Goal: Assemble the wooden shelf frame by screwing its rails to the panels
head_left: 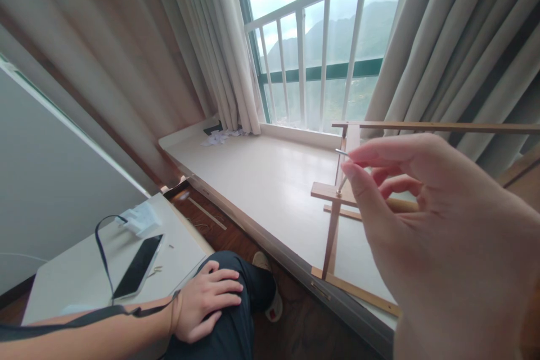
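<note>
My right hand (430, 236) is raised close to the camera and pinches a thin metal pin or small screw (342, 153) between thumb and forefinger. Just behind the fingertips stands a light wooden frame (333, 225) of thin strips, resting on the white window ledge (261, 180). A long wooden bar (442, 126) crosses its top. My left hand (206, 301) lies flat on my knee in dark trousers, fingers spread, holding nothing.
A white table (84, 270) at lower left carries a black phone (139, 265), a dark strap (103, 259) and crumpled tissue (141, 218). Curtains flank a window with white railing (304, 50). White scraps (219, 136) lie in the ledge's far corner.
</note>
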`<state>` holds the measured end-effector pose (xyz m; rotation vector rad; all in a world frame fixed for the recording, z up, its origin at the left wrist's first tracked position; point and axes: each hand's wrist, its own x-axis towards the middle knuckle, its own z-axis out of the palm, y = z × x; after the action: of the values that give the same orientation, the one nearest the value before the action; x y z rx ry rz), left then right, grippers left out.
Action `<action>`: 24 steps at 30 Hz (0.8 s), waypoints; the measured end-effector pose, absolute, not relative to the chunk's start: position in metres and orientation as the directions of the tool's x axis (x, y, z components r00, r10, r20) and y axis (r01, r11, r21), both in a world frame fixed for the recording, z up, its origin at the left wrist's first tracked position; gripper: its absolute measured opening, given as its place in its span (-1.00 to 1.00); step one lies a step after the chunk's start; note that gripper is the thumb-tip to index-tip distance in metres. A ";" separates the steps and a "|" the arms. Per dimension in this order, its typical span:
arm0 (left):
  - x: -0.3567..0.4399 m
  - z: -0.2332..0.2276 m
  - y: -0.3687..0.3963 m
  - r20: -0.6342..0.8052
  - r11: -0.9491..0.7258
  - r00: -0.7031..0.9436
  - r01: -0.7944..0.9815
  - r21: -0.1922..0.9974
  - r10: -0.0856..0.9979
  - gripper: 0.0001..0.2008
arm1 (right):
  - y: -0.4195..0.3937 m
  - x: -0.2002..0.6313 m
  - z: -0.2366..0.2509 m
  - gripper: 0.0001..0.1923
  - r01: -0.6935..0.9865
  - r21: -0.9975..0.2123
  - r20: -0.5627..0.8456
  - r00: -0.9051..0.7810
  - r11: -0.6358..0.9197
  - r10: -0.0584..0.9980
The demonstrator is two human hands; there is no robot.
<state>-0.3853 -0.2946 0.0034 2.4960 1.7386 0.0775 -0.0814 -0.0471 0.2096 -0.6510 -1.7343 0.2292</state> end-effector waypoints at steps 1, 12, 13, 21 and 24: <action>-0.385 0.004 -0.295 -0.014 -0.343 0.346 0.933 0.110 0.938 -0.42 | -0.048 -0.081 0.209 -0.84 0.306 -0.486 0.836 -0.113 0.819 0.538; -0.384 0.004 -0.294 -0.008 -0.338 0.341 0.934 0.114 0.940 -0.41 | -0.046 -0.078 0.211 -0.83 0.299 -0.487 0.813 -0.191 0.821 0.551; -0.384 0.004 -0.294 -0.007 -0.336 0.339 0.935 0.115 0.941 -0.42 | -0.046 -0.078 0.211 -0.83 0.295 -0.482 0.817 -0.190 0.825 0.545; -0.387 0.002 -0.294 -0.007 -0.345 0.349 0.931 0.119 0.937 -0.43 | -0.048 -0.074 0.213 -0.86 0.310 -0.428 0.831 -0.235 0.849 0.505; -0.387 0.002 -0.294 -0.009 -0.347 0.350 0.930 0.118 0.937 -0.41 | -0.049 -0.073 0.217 -0.88 0.305 -0.412 0.835 -0.251 0.859 0.489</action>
<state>-0.3870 -0.2943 0.0022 2.4956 1.7323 0.0919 -0.0731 -0.0491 0.2166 -0.5958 -1.8560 0.1950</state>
